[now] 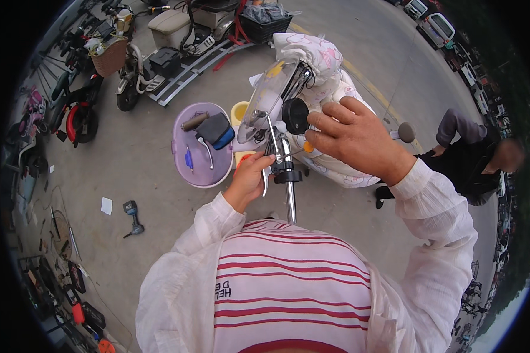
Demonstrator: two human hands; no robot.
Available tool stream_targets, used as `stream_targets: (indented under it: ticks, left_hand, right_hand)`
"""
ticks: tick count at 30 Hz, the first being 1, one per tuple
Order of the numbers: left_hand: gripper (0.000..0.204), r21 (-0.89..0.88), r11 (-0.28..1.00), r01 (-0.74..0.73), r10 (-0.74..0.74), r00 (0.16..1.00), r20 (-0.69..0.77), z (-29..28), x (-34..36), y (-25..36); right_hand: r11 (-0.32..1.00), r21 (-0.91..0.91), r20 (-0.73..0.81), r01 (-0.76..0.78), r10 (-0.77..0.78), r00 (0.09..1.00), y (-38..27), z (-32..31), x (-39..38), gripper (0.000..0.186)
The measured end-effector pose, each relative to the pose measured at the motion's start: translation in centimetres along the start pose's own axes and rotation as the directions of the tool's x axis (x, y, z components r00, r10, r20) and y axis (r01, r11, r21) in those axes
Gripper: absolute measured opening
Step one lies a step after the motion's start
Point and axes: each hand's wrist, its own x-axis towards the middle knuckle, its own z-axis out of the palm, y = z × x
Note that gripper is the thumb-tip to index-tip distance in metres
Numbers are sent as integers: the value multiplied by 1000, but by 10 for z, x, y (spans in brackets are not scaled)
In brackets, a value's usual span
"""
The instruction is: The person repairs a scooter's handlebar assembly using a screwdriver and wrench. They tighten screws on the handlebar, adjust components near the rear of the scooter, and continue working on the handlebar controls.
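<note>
1. Left hand (246,183): the fingers are closed around the brake lever (265,185) base, beside the chrome handlebar (291,203).
2. Right hand (362,138): fingers are curled beside the orange-ended rod (308,147); whether gripping, I cannot tell.

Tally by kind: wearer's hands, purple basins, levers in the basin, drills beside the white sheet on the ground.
Bare hands (left hand, right hand): 2
Oval light-purple basin: 1
Curved silver lever: 1
Grey-blue cordless drill: 1
Total: 5

A head-worn fisheye looks down past the near striped shirt (291,288) toward the handlebar (290,203).
</note>
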Motion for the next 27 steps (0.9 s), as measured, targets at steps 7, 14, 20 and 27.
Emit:
stream_targets:
  ticks: [7, 14, 20, 27]
  left_hand:
    - [23, -44, 998, 33, -34, 999, -32, -6, -1, 2]
    - [17, -16, 999, 30, -30, 999, -40, -1, -2, 4]
    - [18, -5, 1000, 29, -29, 998, -55, -2, -2, 3]
    - [18, 3, 1000, 11, -10, 998, -68, -1, -4, 4]
  right_hand:
    - [766, 409, 14, -496, 538, 843, -39, -3, -4, 52]
    - [264, 749, 143, -608, 831, 537, -52, 11, 0, 56]
    - [278, 822, 146, -497, 741, 656, -39, 18, -5, 41]
    - [871, 467, 129, -154, 106, 986, -12, -6, 15, 33]
